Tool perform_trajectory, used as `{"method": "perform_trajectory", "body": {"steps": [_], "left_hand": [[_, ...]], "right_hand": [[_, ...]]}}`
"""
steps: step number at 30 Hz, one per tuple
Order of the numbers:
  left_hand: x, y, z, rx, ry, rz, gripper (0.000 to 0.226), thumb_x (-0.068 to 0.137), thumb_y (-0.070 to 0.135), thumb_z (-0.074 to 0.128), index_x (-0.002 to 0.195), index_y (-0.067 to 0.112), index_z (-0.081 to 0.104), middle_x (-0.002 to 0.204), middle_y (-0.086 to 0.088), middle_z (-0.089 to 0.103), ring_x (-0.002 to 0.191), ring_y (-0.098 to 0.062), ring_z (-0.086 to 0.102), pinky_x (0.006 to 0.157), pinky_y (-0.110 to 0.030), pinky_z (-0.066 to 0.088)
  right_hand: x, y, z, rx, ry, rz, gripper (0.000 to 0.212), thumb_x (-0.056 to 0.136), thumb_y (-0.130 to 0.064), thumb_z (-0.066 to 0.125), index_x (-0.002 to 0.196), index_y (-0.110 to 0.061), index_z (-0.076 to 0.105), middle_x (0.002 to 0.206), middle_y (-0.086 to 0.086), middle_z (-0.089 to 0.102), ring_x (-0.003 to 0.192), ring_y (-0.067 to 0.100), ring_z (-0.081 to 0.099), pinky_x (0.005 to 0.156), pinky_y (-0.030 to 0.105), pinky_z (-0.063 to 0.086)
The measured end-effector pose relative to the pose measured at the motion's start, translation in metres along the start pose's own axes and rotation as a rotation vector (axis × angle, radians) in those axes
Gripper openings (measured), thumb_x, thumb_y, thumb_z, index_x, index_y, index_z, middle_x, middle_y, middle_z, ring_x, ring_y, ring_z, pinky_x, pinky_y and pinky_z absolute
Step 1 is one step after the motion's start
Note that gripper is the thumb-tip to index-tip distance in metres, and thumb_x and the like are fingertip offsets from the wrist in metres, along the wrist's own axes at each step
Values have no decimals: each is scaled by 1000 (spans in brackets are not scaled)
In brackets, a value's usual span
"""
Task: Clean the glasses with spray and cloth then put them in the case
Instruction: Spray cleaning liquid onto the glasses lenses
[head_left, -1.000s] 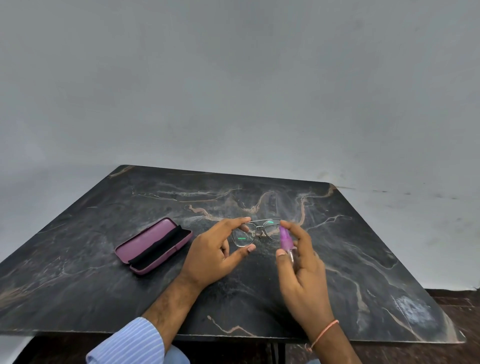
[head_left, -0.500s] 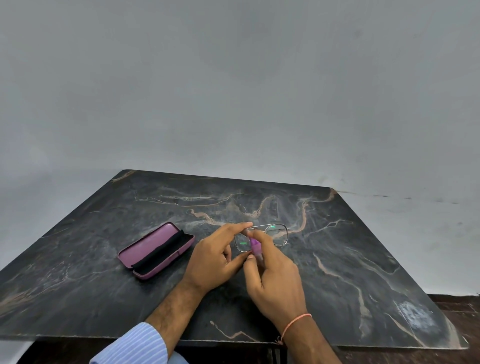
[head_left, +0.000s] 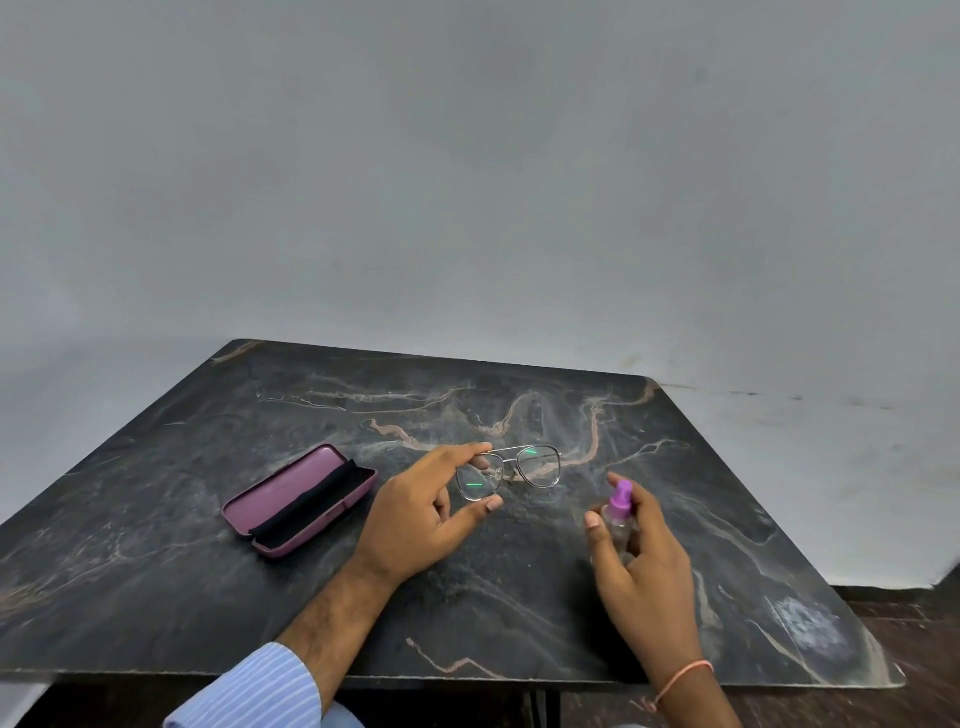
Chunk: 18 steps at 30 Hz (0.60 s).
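I judge the spraying step to be in hand, with wiping and casing not yet done; my left hand (head_left: 415, 519) pinches the glasses (head_left: 506, 470) by the outer edge of one lens, forefinger on the top rim and thumb at the bottom rim, so the frame stands upright above the table (head_left: 156, 545), lenses facing me; my right hand (head_left: 644, 561) holds the spray bottle (head_left: 618, 519), fingers curled round its clear body, thumb on the near side, forefinger lying behind the purple nozzle; the bottle sits apart from the glasses, off to the side of my left thumb.

The next move, as I see it, calls for bringing the nozzle nearer the lenses and pressing its top, or else setting the bottle down and finding the cloth; I see no separate cloth, only a dark strip inside the open case (head_left: 298, 501), which lies beyond the back of my left hand, well apart from the glasses.

My left forearm reaches in from a striped sleeve (head_left: 249, 691), wrist turned so the palm faces right; my right wrist, with a thin band (head_left: 680, 675), angles inward.
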<state>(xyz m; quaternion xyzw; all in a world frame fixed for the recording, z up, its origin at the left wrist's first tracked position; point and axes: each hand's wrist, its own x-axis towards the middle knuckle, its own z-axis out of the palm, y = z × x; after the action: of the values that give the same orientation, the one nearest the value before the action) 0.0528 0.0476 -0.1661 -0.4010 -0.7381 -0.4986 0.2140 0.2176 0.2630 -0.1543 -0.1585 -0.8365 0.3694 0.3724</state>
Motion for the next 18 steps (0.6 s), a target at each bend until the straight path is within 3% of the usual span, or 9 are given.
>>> {"method": "perform_trajectory", "body": {"steps": [3,7,9,12,15,18], "left_hand": [[0,2,0,-12,11,-9,53,100,57,76,148,36,64,132,22,73,49,-10,54,52,-27,57],[-1,7,-1,-91,83,-61,53,97,47,81,146,31,67,131,15,76,46,-15,48,49,-29,54],[0,11,-2,-166,130,-116,50,97,44,80,144,30,68,133,13,77,43,-18,42,42,-30,47],[1,21,-7,-340,185,-227,46,96,47,77,141,42,67,141,10,75,41,-4,34,39,-20,30],[0,33,-12,-537,224,-339,46,93,51,76,138,53,67,146,14,72,42,0,34,40,-18,26],[-3,48,-13,-714,267,-422,52,85,64,84,134,56,71,148,17,71,46,0,36,43,-23,30]], "right_hand": [[5,14,-6,22,-19,60,31,96,-35,77,116,-48,58,100,-24,76,73,11,75,74,47,63],[5,17,-5,37,-38,63,34,94,-35,81,112,-51,56,100,-27,76,72,7,76,71,36,61],[6,18,-5,48,-34,85,36,94,-35,82,112,-52,56,101,-28,76,75,5,77,73,34,62],[5,18,-6,48,-49,112,42,92,-39,84,116,-53,53,108,-23,78,81,0,77,76,25,58],[2,15,-8,45,-64,86,69,84,-42,90,137,-49,47,137,-22,66,112,-8,67,99,23,52],[-1,10,-8,-133,64,10,94,81,-50,91,157,-24,43,164,-7,45,159,14,34,129,44,29]]}}
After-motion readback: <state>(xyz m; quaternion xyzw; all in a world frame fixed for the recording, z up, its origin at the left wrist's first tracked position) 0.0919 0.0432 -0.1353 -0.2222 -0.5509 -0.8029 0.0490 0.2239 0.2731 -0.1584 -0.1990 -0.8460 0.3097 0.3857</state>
